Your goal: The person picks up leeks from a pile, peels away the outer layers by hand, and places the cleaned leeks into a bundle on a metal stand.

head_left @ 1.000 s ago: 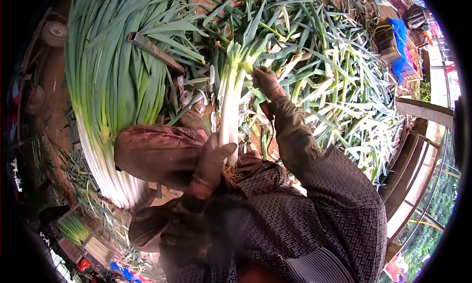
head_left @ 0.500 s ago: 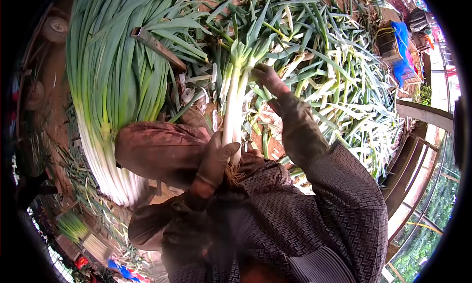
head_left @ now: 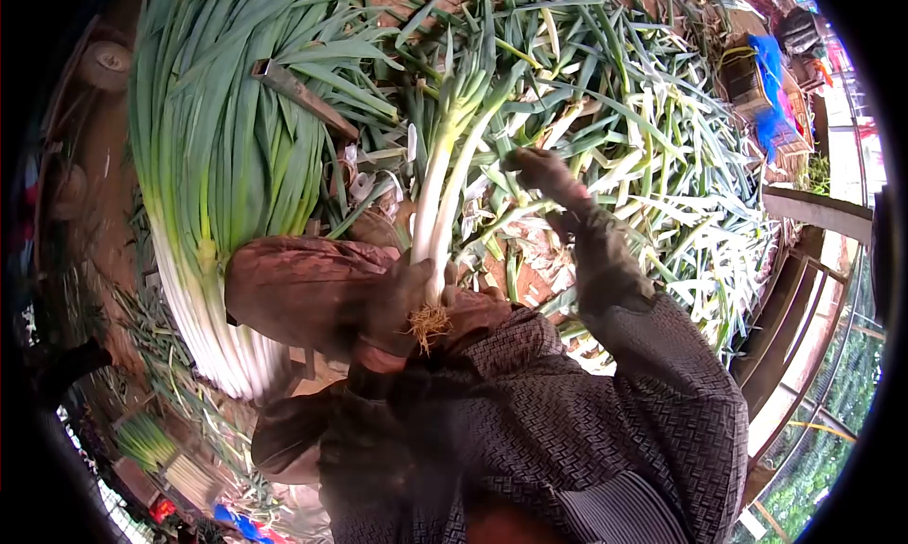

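My left hand [head_left: 397,303], in a dirty glove, is closed round the lower white shafts of large green onions [head_left: 440,194]. They stand nearly upright over my lap, leaves away from me, and their tangled roots [head_left: 429,326] hang below the hand. Two white shafts show. To the right of the stalks and apart from them is my gloved right hand [head_left: 544,172], over loose leaves. Its fingers look curled in; whatever they may hold is hidden. A large bundle of green onions [head_left: 222,166] lies left of my knee, white ends toward me.
A heap of stripped leaves [head_left: 653,156] spreads over the ground ahead and to the right. A metal bar [head_left: 303,97] juts up beside the bundle. Crates with blue plastic [head_left: 774,95] stand at far right, near a wooden frame [head_left: 818,215]. Another onion bundle [head_left: 147,440] lies lower left.
My right hand has moved off the stalks, to the right and slightly toward me. The onions in my left hand have shifted a little left and toward me.
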`<state>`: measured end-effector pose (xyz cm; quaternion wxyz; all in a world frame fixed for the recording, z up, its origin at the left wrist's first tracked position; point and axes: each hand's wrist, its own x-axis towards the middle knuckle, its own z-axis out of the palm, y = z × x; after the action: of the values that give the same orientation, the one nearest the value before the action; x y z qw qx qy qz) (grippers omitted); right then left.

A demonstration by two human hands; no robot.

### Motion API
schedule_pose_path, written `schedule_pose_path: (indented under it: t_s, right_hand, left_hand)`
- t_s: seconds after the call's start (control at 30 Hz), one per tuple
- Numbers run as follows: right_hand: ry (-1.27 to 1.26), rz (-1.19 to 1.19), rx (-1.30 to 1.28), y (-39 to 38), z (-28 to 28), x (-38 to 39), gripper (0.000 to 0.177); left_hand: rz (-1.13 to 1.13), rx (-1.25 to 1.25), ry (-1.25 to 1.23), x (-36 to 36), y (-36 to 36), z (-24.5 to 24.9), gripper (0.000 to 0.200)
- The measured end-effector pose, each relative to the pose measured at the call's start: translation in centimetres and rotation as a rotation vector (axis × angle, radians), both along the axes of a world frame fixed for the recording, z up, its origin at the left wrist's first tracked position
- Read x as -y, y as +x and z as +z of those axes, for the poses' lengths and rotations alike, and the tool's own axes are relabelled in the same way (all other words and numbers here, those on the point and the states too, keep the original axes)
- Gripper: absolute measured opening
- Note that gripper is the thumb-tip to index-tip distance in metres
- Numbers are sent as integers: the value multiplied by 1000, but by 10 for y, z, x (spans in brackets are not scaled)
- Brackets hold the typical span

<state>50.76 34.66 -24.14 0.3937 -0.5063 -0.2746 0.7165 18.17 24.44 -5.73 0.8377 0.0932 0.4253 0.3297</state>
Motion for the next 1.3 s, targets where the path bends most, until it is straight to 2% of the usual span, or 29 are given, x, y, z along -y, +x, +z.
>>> schedule_pose_path:
  t_s: [0.03,0.07,0.1,0.13,0.17,0.2,0.23,0.27,0.33,0.37,0.4,0.47,0.5,0.6,0.63,0.67,0.77,0.87,0.9,1.1,1.17,1.2,1.23,1.27,1.3]
  right_hand:
    - [56,103,13,-25,-4,-11,32]
    - [-38,91,113,-51,-7,-18,34]
    - [73,119,172,-72,-18,-27,33]
    - [278,16,159,-94,-35,-35,27]
    - [230,-60,139,-103,-48,-38,25]
    - [186,-132,120,-112,-41,-42,22]
    - [251,-182,82,-116,-66,-49,22]
    - [372,-97,48,-112,-85,-50,24]
    - [185,-352,-510,-117,-79,-45,26]
    - [172,-485,-537,-119,-68,-44,24]
    - [91,-515,-709,-118,-57,-45,21]
    - [152,-294,-977,-104,-42,-45,20]
    - [163,-329,-900,-100,-38,-47,21]
    - [184,-423,-677,-94,-48,-54,27]
    - [150,-461,-689,-96,-26,-45,29]
    - [116,-500,-700,-99,0,-36,33]
    - [-190,-616,-525,-93,-1,-24,32]
    - [-133,-633,-483,-101,-27,-22,27]
    - [-115,-451,-639,-93,-37,-17,25]
    - [642,477,336,-82,-39,29,37]
    - [353,544,267,-96,-7,59,37]
    - [-56,435,38,-106,39,79,34]
    - [-196,400,187,-100,56,87,23]
    - [-116,172,155,-78,33,91,19]
    - [-137,-90,185,-49,16,96,18]
  left_hand:
    - [14,13,-13,0,1,4,29]
    - [5,18,31,1,1,1,28]
    - [-6,24,70,5,0,-5,28]
    - [-17,29,104,8,-1,-7,27]
    - [-119,8,66,11,-6,-4,31]
    - [-100,-25,83,12,-6,2,31]
    - [-82,-55,99,13,-3,9,31]
    - [-66,-82,117,14,0,15,31]
    - [-44,-81,137,19,2,25,31]
    - [-36,-82,147,22,1,27,31]
    - [-71,-105,155,24,-1,26,33]
    - [-144,-144,166,31,-5,17,38]
    - [-227,-82,154,37,-9,6,46]
    - [-165,-178,256,51,8,15,53]
    - [-175,-188,240,55,8,13,58]
    - [-178,-195,245,54,9,11,57]
    - [-161,-188,243,54,16,9,52]
    - [-120,-171,240,52,14,12,48]
    - [-122,-181,245,51,12,12,47]
    - [-50,-108,248,38,11,13,39]
    - [-50,-116,273,31,8,1,37]
    - [-52,-116,287,27,7,-9,37]
    - [-25,-73,303,26,6,-22,36]
    - [-1,-76,303,27,8,-19,36]
    - [18,-82,304,28,9,-14,36]
